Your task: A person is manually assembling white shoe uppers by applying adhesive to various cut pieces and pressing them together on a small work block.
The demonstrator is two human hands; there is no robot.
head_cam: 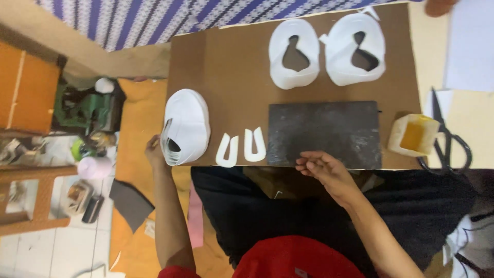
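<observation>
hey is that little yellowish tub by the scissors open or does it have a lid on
Open. The yellowish tub at the board's right end shows its orange-yellow inside from above, with no lid over it. It sits beside the black scissors.

White stack of cut shoe-upper pieces (186, 126); two white U-shaped strips (242, 146); two white flat cut-outs with dark keyhole openings (325, 51). Dark grey mottled stone slab (324, 134) on plain brown cardboard sheet (226, 62). Translucent tub of amber-yellow glue (414, 135). Black-handled scissors (446, 139). Purple-and-white striped cloth (154, 18).
</observation>
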